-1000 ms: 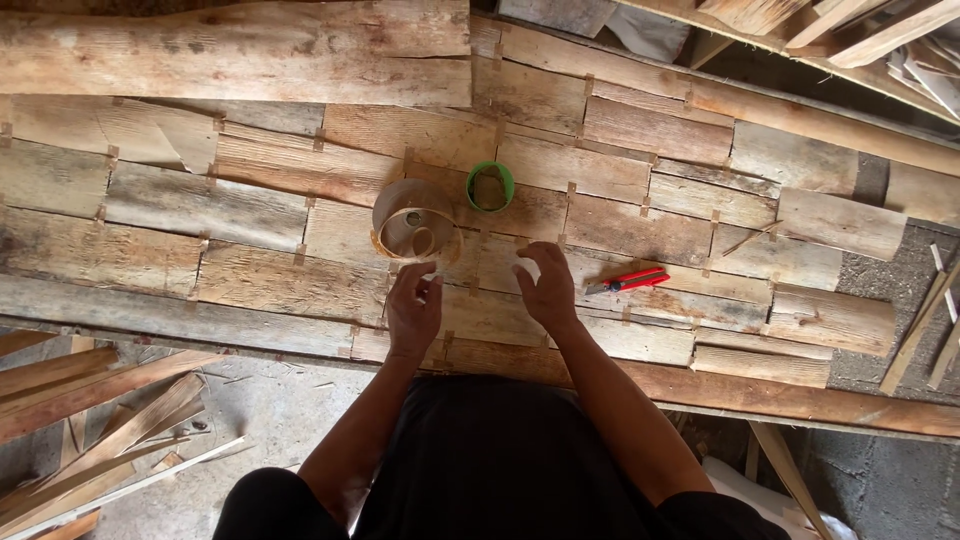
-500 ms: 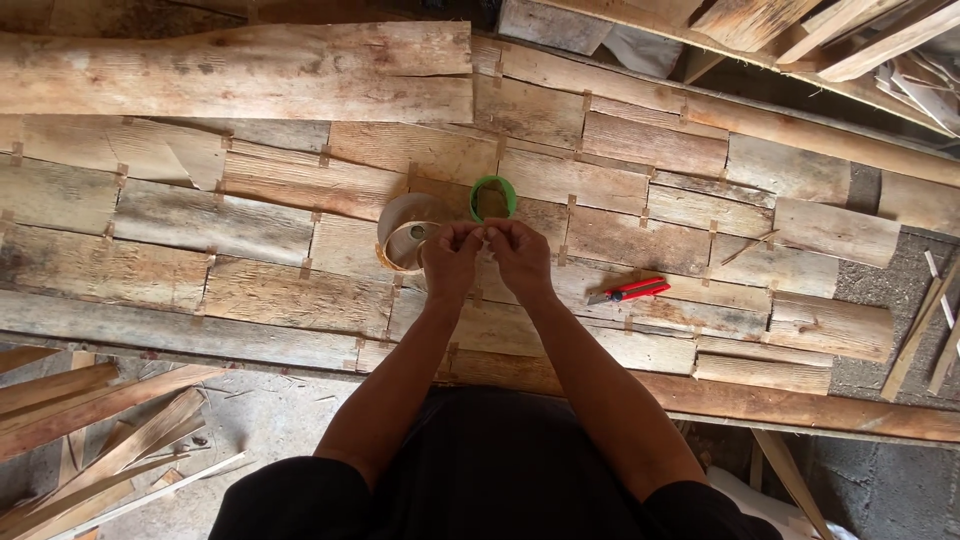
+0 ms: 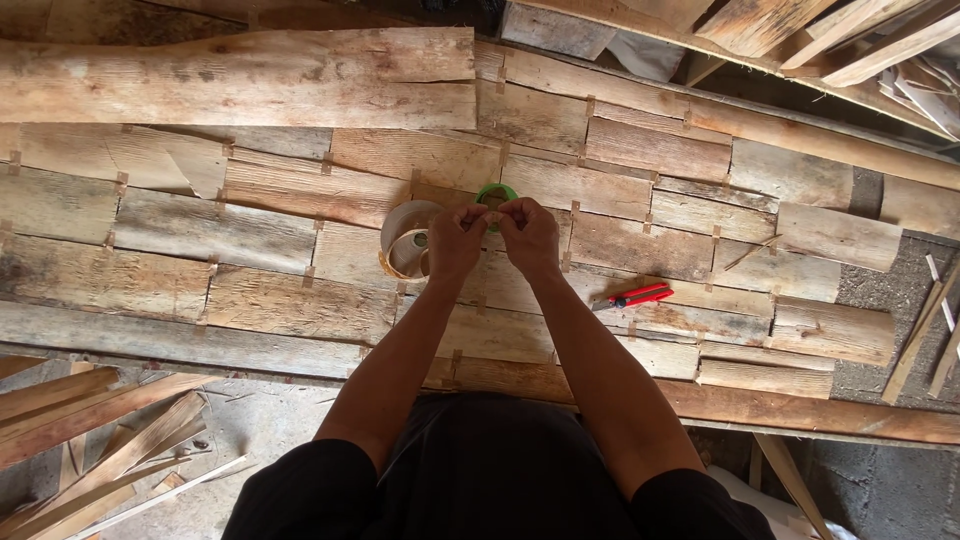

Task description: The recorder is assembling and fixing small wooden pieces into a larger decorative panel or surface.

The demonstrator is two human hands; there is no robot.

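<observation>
both hands, left hand [image 3: 455, 238] and right hand [image 3: 528, 232], are pinched together on a small strip, probably tape, above the veneer sheets [image 3: 300, 240] beside the tape roll [image 3: 408, 240], seemingly to be pressed onto a seam.

Single view, head-mounted, looking almost straight down from above the person's own shoulders. Dark shirt fills the bottom centre; both forearms run up to mid-frame. Moderate height: the patchwork of wooden boards [image 3: 300, 300] spans the full width across the middle. Loose planks sit at lower left and upper right corners.
</observation>
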